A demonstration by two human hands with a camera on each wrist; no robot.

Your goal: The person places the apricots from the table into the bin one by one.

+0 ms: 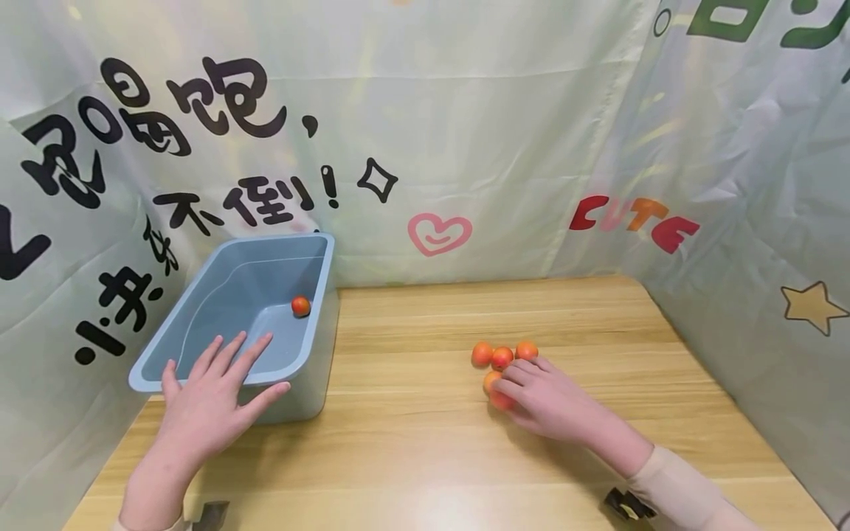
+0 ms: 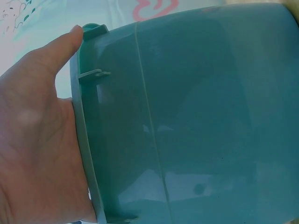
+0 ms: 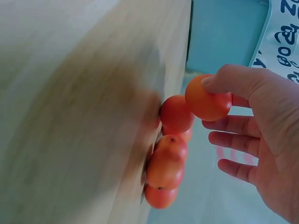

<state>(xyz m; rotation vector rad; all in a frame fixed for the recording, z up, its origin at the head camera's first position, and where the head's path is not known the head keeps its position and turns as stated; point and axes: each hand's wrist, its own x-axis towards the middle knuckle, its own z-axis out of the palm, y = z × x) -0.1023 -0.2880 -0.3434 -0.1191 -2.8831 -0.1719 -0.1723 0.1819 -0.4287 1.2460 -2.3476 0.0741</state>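
My right hand pinches a small orange-red tomato between thumb and forefinger, the other fingers loosely bent. Right beside it, several more tomatoes sit in a tight cluster on the table, partly covered by the hand in the head view. On the left, a blue plastic basin holds one tomato by its right inner wall. My left hand lies at the basin's near rim with fingers spread and straight. In the left wrist view, its palm and thumb are up against the rim.
A wooden table carries everything. Behind it and at both sides hangs a pale printed cloth with lettering and a pink heart. Between basin and tomato cluster lies a stretch of bare wood. A small dark object shows by the right sleeve.
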